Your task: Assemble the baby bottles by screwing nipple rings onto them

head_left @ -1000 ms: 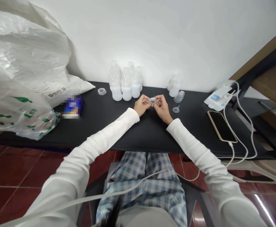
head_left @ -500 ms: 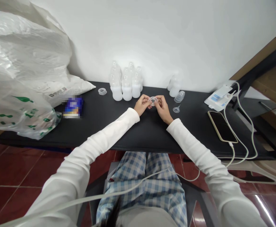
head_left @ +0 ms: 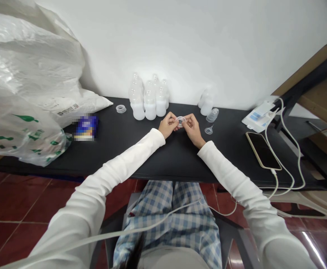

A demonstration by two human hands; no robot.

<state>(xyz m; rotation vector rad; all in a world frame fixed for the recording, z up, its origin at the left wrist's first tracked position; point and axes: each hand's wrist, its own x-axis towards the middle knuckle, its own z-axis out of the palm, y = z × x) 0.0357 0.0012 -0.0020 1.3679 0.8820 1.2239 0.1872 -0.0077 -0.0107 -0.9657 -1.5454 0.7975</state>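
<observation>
Over black desk (head_left: 118, 149), pinched clear ring (head_left: 180, 120) between left hand (head_left: 168, 125) and right hand (head_left: 193, 127); seemed light, stiff, slippery; best gripped by rim

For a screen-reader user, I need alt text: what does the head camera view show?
A person's left hand and right hand pinch a small clear ring between them over a black table. White bottles stand behind by the wall, plastic bags lie at the left, a phone on a cable at the right.
</observation>
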